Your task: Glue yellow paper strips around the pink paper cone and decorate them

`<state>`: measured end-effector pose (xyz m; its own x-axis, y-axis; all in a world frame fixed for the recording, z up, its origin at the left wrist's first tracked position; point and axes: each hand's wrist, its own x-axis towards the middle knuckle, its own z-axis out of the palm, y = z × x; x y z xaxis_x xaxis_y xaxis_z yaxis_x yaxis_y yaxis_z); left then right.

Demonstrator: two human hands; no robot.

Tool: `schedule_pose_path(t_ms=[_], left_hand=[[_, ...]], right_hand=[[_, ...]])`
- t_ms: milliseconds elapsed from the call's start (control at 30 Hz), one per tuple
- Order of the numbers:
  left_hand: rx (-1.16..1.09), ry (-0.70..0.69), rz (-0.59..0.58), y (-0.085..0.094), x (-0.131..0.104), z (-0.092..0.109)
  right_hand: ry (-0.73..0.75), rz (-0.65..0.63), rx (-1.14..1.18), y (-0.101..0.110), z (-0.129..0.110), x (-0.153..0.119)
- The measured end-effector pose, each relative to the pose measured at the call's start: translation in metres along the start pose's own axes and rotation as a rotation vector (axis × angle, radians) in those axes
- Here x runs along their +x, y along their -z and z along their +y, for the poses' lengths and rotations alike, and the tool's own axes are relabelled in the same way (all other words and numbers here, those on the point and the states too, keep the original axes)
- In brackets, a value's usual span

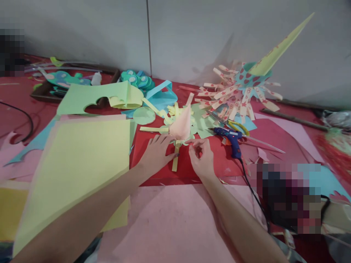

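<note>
A pale pink paper cone [181,125] stands on a green scalloped paper base on red sheets [219,160]. Yellow strips spread from the base; one strip [176,157] points down towards the front. My left hand [159,152] lies with fingers spread at the cone's lower left, thumb near that strip. On the right side of the base, my right hand [201,155] has thumb and fingertips pinched together; whatever they hold is too small to make out. A blue glue gun [231,138] lies right of my right hand, beside yellow-handled scissors [238,127].
Yellow sheets [87,160] are stacked at left, a pink sheet [175,219] in front. A decorated paper piece with a tall cone [282,51] stands at back right. Behind lie a tray [41,93], cut green paper [95,95] and a blue strip [161,95]. The glue gun's cord [251,186] runs front right.
</note>
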<state>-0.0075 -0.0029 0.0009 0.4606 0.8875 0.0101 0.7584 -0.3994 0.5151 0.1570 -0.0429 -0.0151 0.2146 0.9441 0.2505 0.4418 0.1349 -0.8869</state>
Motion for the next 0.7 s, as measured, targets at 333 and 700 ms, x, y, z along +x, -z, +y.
schedule_pose_path(t_ms=[333,700], left_hand=[[0.057,0.006,-0.029,0.0013,-0.0017,0.0014],[0.072,-0.023,-0.004,-0.0015,-0.0026,-0.0008]], right_hand=[[0.031,-0.227,-0.104,0.0017,-0.0041,0.0000],[0.088,-0.203,-0.239,-0.0044,0.0003,0.0033]])
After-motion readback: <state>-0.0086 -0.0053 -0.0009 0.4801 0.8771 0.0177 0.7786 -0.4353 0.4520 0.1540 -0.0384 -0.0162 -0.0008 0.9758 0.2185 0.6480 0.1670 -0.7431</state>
